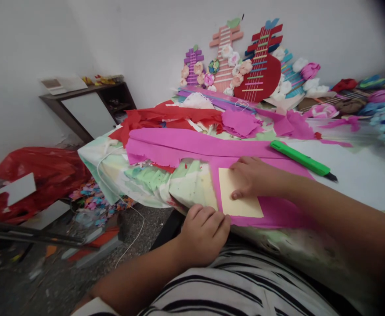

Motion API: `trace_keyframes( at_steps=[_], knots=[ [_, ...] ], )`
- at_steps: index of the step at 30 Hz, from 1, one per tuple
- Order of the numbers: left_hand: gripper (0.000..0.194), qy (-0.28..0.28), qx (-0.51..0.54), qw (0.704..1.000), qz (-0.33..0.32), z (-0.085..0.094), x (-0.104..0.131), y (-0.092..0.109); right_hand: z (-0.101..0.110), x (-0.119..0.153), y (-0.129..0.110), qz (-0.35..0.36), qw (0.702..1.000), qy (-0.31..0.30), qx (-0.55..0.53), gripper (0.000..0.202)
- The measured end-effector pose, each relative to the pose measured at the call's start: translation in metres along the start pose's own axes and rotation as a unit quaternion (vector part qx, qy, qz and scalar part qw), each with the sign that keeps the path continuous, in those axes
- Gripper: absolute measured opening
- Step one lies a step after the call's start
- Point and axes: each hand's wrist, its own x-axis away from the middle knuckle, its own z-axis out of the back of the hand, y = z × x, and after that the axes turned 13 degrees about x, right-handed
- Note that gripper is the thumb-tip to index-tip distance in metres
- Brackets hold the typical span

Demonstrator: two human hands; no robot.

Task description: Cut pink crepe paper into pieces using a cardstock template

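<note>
A cream rectangular card (241, 206) lies on a sheet of magenta paper (284, 213) near the table's front edge. My right hand (253, 177) rests on the card's upper right part, its fingers curled and its thumb on the card. At the card's lower left corner is my left hand (207, 232), its fingers bent together over the edge of the magenta paper; what they pinch is mostly hidden. Just beyond my right forearm lies a green cutter (299, 159) with a black tip. A long folded magenta strip (179, 145) stretches to the left.
Red paper scraps (139, 123) lie behind the strip on the patterned tablecloth (142, 182). Colourful instrument-shaped decorations (261, 74) with paper flowers lean on the wall. A white cable (113, 193) hangs off the table's left side, near a red plastic bag (54, 175) on the floor.
</note>
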Motion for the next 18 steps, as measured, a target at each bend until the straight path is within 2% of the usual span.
trace_keyframes(
  at_steps=[7,18],
  knots=[
    [0.015,0.015,-0.012,0.999,-0.031,0.0023,0.0013,0.0024,0.0017,-0.0016,-0.0008,-0.001,1.000,-0.001,-0.020,0.075],
    [0.015,-0.004,-0.004,0.999,-0.048,0.0033,0.0016,0.0022,0.0015,0.0006,-0.0008,-0.003,1.000,0.002,-0.030,0.072]
  ],
)
